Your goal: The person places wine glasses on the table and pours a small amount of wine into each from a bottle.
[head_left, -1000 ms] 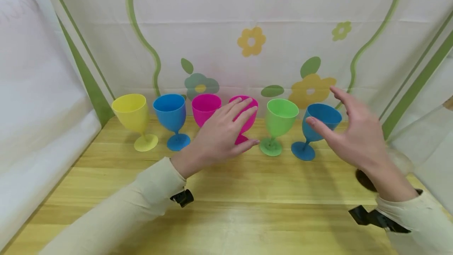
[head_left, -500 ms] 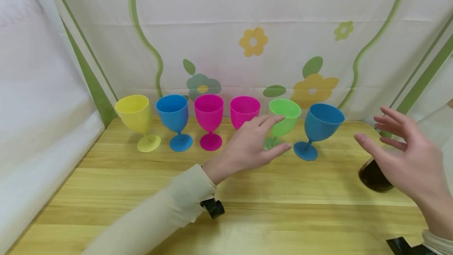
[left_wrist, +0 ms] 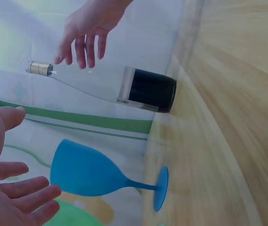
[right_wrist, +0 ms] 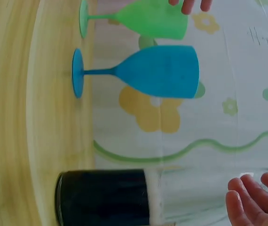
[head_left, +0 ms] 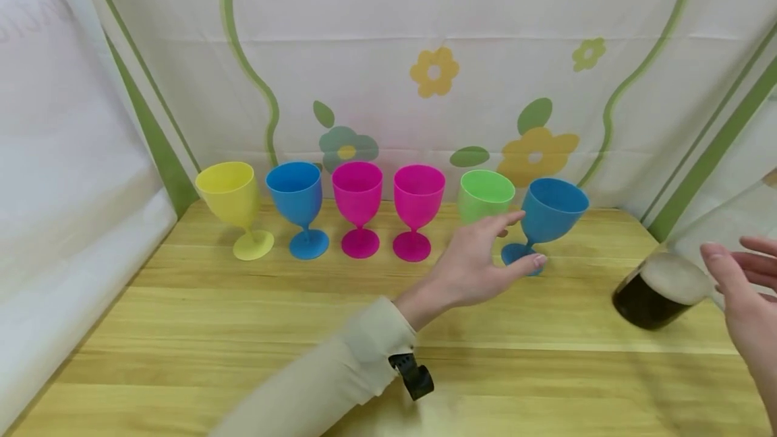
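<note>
Both hands shifted right: left hand (head_left: 469, 261) now near the end blue cup (head_left: 551, 214), right hand (head_left: 751, 305) beside the 1 bottle (head_left: 658, 294). Both grips wide, holding nothing; contact unclear. 6 cups lined up on the table (head_left: 243, 329): 1 yellow cup (head_left: 232, 195), 2 blue cups (head_left: 297, 195), 2 pink cups (head_left: 419, 199), 1 green cup (head_left: 485, 199).

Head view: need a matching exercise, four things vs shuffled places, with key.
Things
1. yellow goblet
2. green goblet
3. bottle
4. left hand

Places
A. in front of the green goblet, partly hiding it
B. far left of the goblet row
C. between a pink goblet and a blue goblet
D. right of the whole goblet row

Pairs: 1-B, 2-C, 3-D, 4-A
</note>
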Demonstrator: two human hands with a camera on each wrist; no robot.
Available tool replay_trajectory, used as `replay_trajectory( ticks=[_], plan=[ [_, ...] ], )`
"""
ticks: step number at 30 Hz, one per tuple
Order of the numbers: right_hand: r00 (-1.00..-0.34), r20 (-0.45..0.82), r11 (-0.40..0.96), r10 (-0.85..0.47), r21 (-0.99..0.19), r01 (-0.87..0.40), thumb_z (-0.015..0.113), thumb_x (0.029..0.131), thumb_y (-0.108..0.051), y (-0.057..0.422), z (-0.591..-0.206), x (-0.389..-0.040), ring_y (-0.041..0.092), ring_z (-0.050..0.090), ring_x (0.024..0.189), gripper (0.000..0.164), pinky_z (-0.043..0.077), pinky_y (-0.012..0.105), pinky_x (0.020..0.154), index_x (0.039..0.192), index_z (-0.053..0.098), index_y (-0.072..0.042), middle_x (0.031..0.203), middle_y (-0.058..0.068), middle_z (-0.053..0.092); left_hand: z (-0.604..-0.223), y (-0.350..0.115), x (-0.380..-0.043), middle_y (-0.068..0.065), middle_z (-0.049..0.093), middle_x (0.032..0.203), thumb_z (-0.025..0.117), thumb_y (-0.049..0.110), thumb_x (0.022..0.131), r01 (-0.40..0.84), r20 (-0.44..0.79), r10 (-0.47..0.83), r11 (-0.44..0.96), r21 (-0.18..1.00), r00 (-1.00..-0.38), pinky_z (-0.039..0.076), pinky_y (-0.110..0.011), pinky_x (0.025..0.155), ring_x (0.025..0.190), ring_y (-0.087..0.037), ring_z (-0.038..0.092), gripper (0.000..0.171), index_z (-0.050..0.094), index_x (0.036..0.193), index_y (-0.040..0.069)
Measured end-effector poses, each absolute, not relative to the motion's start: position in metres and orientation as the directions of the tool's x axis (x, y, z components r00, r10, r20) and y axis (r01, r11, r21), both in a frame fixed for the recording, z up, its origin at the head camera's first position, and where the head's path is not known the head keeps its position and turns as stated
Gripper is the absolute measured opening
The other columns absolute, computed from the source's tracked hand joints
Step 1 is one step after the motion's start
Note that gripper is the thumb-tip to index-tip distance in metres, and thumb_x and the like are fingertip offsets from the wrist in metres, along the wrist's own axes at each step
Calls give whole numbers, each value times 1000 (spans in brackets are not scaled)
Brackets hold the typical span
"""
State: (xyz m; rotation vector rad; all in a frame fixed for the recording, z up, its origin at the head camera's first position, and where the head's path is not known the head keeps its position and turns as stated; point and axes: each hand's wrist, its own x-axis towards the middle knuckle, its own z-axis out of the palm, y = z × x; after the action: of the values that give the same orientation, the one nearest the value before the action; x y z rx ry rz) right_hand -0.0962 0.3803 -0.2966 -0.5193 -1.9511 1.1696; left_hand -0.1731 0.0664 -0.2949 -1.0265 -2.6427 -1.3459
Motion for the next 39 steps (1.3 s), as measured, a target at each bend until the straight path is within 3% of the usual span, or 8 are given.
replay_trajectory(
  ticks=[8,14,19,23,30,33,37,39],
  plan=[
    [-601,300,430,741,-899,83,73,98,-24,412,-311,-101,-15,48,88,41,36,-2,76,128,52,-42,100,-29,52,-307,82,-176,3,55,160,67,55,99,491,257,505,409,770,-824,55,-33,107,139,-13,61,74,44,162,23],
    [-652,308,440,693,-897,44,78,95,-14,431,-321,-115,-16,50,95,56,35,-2,81,139,51,-37,110,-31,53,-315,91,-180,7,51,163,68,57,98,433,223,477,392,812,-850,55,-39,109,142,-15,59,78,41,163,24],
    [-810,425,533,404,-829,-169,72,95,7,464,-338,-125,-18,59,102,71,40,-3,85,155,48,-25,121,-32,61,-321,100,-181,7,50,164,68,57,98,403,200,466,388,829,-862,53,-42,112,144,-16,58,78,40,164,24],
    [-884,434,573,176,-775,-266,65,97,12,492,-349,-129,-23,59,107,79,39,-2,86,163,39,-21,128,-35,59,-324,112,-179,7,46,167,65,60,99,411,197,476,402,818,-857,49,-43,118,152,-19,49,80,37,165,25],
    [-920,371,158,-125,-908,-388,49,95,29,514,-356,-141,-7,65,121,75,50,6,86,162,37,-3,139,-14,69,-328,124,-178,6,38,171,65,60,98,429,214,463,431,794,-860,47,-39,120,156,-18,43,88,29,169,22],
    [-910,359,112,-206,-915,-387,45,94,31,518,-357,-145,-4,63,129,76,53,10,89,163,32,1,145,-10,67,-329,127,-178,6,39,171,67,60,97,406,212,425,441,800,-880,50,-39,116,153,-18,47,91,25,170,23],
    [-902,355,136,-244,-909,-394,45,94,32,519,-357,-145,-4,57,136,80,35,10,117,165,26,2,151,-10,62,-328,132,-178,8,38,171,69,60,96,358,201,362,441,823,-910,54,-40,113,151,-19,50,95,21,170,27],
    [-902,351,141,-251,-908,-393,45,93,33,518,-357,-145,-4,55,138,82,31,9,119,165,25,2,152,-10,61,-328,134,-180,7,36,172,70,59,96,348,205,343,433,831,-917,53,-41,113,151,-19,50,96,19,171,26]
  ],
)
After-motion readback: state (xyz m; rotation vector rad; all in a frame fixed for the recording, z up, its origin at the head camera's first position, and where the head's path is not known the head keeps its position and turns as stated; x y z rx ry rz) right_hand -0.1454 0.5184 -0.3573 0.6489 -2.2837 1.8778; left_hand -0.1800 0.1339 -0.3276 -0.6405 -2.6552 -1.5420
